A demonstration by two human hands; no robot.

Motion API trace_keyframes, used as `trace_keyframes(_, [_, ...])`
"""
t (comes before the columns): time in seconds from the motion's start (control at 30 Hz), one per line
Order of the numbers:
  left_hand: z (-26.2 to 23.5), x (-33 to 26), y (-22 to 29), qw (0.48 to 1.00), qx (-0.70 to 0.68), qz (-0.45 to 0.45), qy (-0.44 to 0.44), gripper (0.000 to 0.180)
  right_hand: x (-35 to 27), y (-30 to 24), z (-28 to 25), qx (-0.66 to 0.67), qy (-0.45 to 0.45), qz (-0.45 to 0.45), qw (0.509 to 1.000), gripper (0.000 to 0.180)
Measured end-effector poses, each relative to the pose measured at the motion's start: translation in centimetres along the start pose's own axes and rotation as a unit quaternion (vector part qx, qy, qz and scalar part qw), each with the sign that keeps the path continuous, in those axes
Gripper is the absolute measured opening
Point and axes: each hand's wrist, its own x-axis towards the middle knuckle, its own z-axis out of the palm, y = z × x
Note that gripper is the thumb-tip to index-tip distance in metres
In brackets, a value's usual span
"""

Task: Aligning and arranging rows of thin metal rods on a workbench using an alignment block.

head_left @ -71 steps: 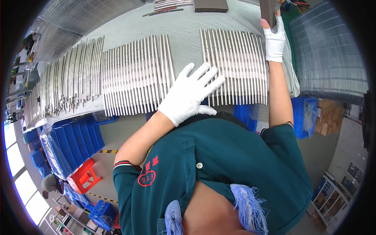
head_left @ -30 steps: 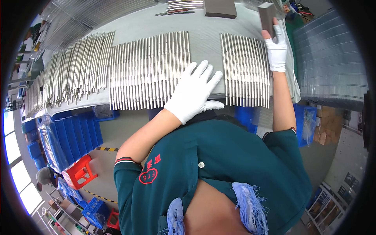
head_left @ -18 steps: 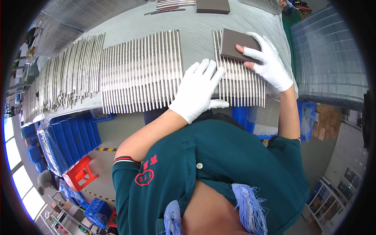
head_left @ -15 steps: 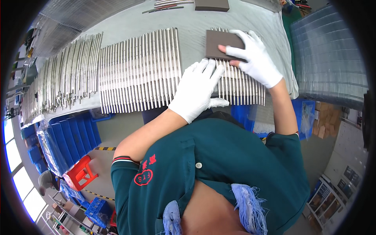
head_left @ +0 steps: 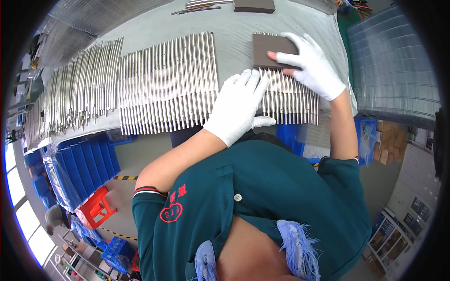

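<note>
My right hand [head_left: 315, 68], in a white glove with bare thumb and fingertip, grips a flat grey-brown rectangular block [head_left: 269, 50]. The block lies across the upper part of a row of shiny metal rods [head_left: 293, 100], whose far tips show just past it. At the left edge of that row rests my gloved left hand [head_left: 236, 107], fingers stretched out and thumb apart, covering some of the rods there. Left of this hand is a wider row of similar metal rods [head_left: 166, 86], laid side by side.
More rods [head_left: 84, 82] lie less evenly at the far left of the cloth-covered table [head_left: 234, 33]. A second grey-brown block [head_left: 254, 5] and several thin rods [head_left: 201, 8] sit at the back. Blue bins [head_left: 89, 161] and a red stool [head_left: 97, 207] stand below the table.
My right hand has shifted the block slightly to the right and a little away along the rods. My left hand has stayed almost in place.
</note>
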Motion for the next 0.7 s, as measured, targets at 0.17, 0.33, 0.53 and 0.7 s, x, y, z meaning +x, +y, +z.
trace_keyframes(0.17, [-0.1, 0.0, -0.1, 1.000, -0.011, -0.004, -0.021, 0.089, -3.0, 3.0, -0.9, 0.158, 0.057, 0.105, 0.980, 0.055])
trace_keyframes(0.33, [-0.7, -0.1, -0.5, 0.999, -0.007, 0.029, -0.026, 0.090, -2.5, 6.9, 3.6, 0.368, 0.340, 0.213, 0.839, 0.071])
trace_keyframes(0.53, [-0.9, -0.5, -1.2, 0.991, 0.001, 0.089, -0.100, 0.090, -2.1, 7.2, 5.2, 0.312, 0.404, 0.234, 0.827, 0.067])
trace_keyframes(0.7, [-3.7, -1.1, -1.6, 0.990, 0.021, 0.088, -0.107, 0.081, -2.5, 7.3, 5.4, 0.348, 0.408, 0.251, 0.806, 0.068])
